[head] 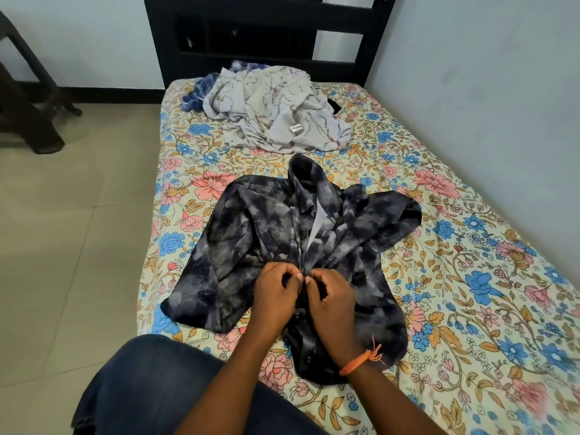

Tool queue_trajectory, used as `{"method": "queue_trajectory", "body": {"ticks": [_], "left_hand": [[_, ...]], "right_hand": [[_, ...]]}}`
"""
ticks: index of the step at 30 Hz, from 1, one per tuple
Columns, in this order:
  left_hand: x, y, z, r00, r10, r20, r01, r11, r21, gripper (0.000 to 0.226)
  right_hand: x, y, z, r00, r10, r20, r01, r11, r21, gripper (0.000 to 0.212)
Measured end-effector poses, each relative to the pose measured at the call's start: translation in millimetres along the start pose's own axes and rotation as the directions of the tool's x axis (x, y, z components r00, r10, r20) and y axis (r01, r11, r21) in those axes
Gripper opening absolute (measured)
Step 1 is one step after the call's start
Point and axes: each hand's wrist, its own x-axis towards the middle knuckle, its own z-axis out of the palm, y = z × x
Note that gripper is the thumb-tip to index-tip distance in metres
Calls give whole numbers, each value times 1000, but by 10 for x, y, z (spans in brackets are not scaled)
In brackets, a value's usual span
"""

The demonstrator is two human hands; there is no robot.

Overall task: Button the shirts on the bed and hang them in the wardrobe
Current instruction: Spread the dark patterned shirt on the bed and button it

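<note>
Left hand [276,291] and right hand [329,293] pinch the dark shirt's [273,227] placket, seemingly at a button, on the bed [470,277].

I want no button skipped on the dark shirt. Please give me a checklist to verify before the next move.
1. Dark shirt lies front up on the bed: ok.
2. Left hand and right hand both pinch the placket: ok.
3. Button at the fingers is through its hole: cannot tell.
4. Upper front is closed: not ok, it gapes below the collar.
5. Remaining shirts are within view: ok, piled near the headboard.
</note>
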Motion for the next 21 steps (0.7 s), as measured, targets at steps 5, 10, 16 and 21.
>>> {"method": "queue_trajectory", "body": {"ticks": [5, 10, 16, 21], "left_hand": [[-111, 58, -90, 999, 18, 38, -17, 999, -35, 12], [-197, 73, -91, 993, 110, -49, -98, 976, 196, 11], [-294, 153, -64, 959, 262, -106, -168, 831, 530, 20], [-204, 67, -80, 996, 52, -67, -43, 990, 131, 11]], "right_hand": [[-10, -72, -58, 1000, 23, 8, -23, 1000, 17, 10], [-52, -208, -102, 990, 114, -78, -106, 989, 102, 8], [-56, -281, -70, 997, 0, -71, 2, 1000, 27, 10], [-46, -256, -53, 998, -1, -67, 2, 1000, 19, 7]]}}
